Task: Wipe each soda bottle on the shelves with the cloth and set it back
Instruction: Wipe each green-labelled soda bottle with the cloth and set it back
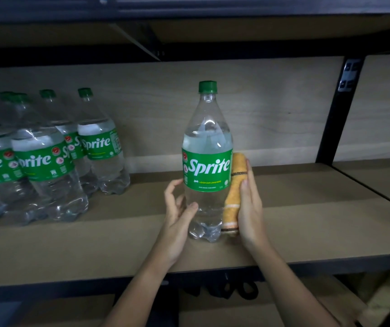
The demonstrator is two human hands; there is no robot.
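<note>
A clear Sprite bottle (207, 147) with a green cap and green label stands upright on the middle of the wooden shelf (307, 223). My left hand (177, 215) is at its lower left; the thumb touches the clear lower part and the fingers hang loosely curled just off it. My right hand (250, 208) presses a folded orange cloth (235, 185) flat against the bottle's right side with straight fingers. Several more Sprite bottles (45, 161) stand grouped at the shelf's left end.
A black metal upright (340, 114) stands at the back right, with another shelf bay beyond it. The shelf above has a dark front beam (189, 10) overhead. A lower shelf (212, 312) shows below the front edge.
</note>
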